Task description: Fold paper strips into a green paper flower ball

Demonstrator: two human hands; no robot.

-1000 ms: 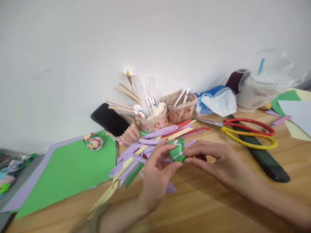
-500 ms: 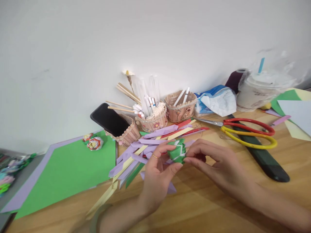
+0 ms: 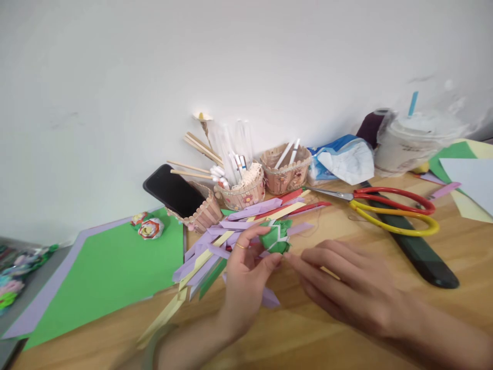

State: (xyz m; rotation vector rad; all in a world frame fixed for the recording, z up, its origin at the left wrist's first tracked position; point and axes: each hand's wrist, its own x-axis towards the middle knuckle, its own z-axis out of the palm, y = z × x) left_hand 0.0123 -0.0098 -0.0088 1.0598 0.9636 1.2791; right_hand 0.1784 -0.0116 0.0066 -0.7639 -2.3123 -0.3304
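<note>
A small folded-paper ball point(image 3: 276, 236), green with white bands, is pinched between the thumb and fingers of my left hand point(image 3: 246, 277), above a heap of paper strips. My right hand point(image 3: 342, 282) is just to the right of it, back upward, with its fingers close together and slightly blurred. Its fingertips reach the ball's lower right edge; whether they touch it I cannot tell. The thumb is hidden, and so is anything it may pinch. A thin, faint thread-like line point(image 3: 318, 222) shows on the table beyond my right hand.
Lilac, yellow and red paper strips point(image 3: 208, 252) lie behind my left hand. Red-and-yellow-handled scissors point(image 3: 393, 192) rest across a black flat bar point(image 3: 423, 262). Behind stand craft-stick baskets point(image 3: 287, 172), a phone point(image 3: 173, 190) and a bagged cup point(image 3: 404, 144). Green paper point(image 3: 115, 277) carries small paper balls point(image 3: 150, 228).
My right hand has turned palm-down and moved slightly down, its fingers straighter than before. The paper ball has tilted and shifted a little left in my left hand.
</note>
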